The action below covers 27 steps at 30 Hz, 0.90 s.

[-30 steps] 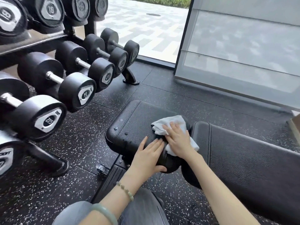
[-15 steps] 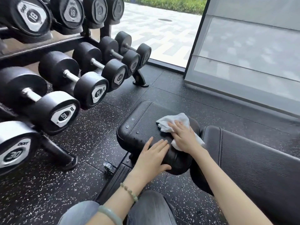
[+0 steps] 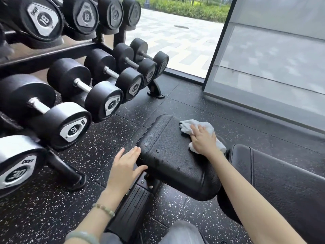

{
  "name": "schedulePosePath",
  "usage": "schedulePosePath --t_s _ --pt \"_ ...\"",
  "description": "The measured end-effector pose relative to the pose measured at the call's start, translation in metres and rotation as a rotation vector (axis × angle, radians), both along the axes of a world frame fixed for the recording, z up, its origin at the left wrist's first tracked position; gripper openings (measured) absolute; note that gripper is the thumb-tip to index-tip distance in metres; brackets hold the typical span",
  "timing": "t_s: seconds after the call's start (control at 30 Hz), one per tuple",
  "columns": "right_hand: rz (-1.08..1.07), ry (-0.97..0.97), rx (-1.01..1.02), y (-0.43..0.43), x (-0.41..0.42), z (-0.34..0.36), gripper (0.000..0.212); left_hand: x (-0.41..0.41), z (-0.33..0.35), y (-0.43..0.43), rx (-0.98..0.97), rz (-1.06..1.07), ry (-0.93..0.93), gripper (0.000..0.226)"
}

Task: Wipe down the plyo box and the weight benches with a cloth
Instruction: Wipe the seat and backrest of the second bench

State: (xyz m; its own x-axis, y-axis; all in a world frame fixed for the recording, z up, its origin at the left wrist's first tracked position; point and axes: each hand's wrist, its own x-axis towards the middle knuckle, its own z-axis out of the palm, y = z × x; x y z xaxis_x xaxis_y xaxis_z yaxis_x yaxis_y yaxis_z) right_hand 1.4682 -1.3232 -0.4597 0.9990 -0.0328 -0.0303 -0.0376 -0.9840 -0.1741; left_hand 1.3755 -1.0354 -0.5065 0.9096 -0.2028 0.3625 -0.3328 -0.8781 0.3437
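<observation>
Two flat-fingered hands: right hand (image 3: 202, 140) presses cloth (image 3: 186, 126) on bench (image 3: 175, 161), left hand (image 3: 125, 166) nearer dumbbells (image 3: 103, 101).

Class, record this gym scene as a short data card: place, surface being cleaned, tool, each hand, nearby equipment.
Place: gym with a speckled black rubber floor
Surface being cleaned: black seat pad of a weight bench, small dark spots on it
Tool: white cloth, on the pad's far right part
Right hand: pressed flat on the cloth
Left hand: fingers straight, at the pad's near left edge, holding nothing
Next surface: back pad, to the right, no hand on it
Nearby equipment: racked dumbbells, to the left
</observation>
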Motion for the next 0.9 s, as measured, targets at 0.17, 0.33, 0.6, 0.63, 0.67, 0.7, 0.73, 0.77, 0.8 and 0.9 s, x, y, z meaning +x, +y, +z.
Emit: schedulePosePath --t_s 0.17,0.33,0.6,0.63,0.67,0.7,0.73,0.77,0.8,0.9 --pt "0.097 0.043 0.028 0.052 0.047 0.010 0.048 0.006 -0.009 0.001 0.008 -0.018 -0.087 0.067" --pt "0.375 0.031 0.124 0.076 0.005 -0.012 0.049 0.006 -0.011 0.002 -0.041 -0.006 -0.131 0.068" --pt "0.166 0.054 0.079 0.081 0.083 0.007 0.053 0.004 -0.009 -0.003 -0.060 -0.001 -0.137 0.070" --pt "0.190 0.051 0.067 0.088 0.084 0.007 0.053 0.004 -0.008 -0.003 -0.064 0.005 -0.137 0.071" --pt "0.227 0.052 0.062 0.094 0.080 0.006 0.052 0.004 -0.007 -0.003 -0.066 0.011 -0.134 0.071" --pt "0.270 0.057 0.068 0.098 0.070 0.006 0.050 0.003 -0.007 -0.003 -0.065 0.015 -0.130 0.071" --pt "0.314 0.057 0.083 0.102 0.055 0.004 0.048 0.002 -0.007 -0.003 -0.066 0.017 -0.129 0.071" --pt "0.357 0.046 0.106 0.106 0.035 0.003 0.047 0.002 -0.006 -0.003 -0.066 0.018 -0.132 0.071" --pt "0.402 0.032 0.132 0.107 0.016 0.001 0.046 0.001 -0.005 -0.002 -0.064 0.020 -0.136 0.071" --pt "0.471 0.030 0.202 0.093 -0.018 -0.001 0.045 0.000 -0.004 -0.002 -0.066 0.020 -0.124 0.070"
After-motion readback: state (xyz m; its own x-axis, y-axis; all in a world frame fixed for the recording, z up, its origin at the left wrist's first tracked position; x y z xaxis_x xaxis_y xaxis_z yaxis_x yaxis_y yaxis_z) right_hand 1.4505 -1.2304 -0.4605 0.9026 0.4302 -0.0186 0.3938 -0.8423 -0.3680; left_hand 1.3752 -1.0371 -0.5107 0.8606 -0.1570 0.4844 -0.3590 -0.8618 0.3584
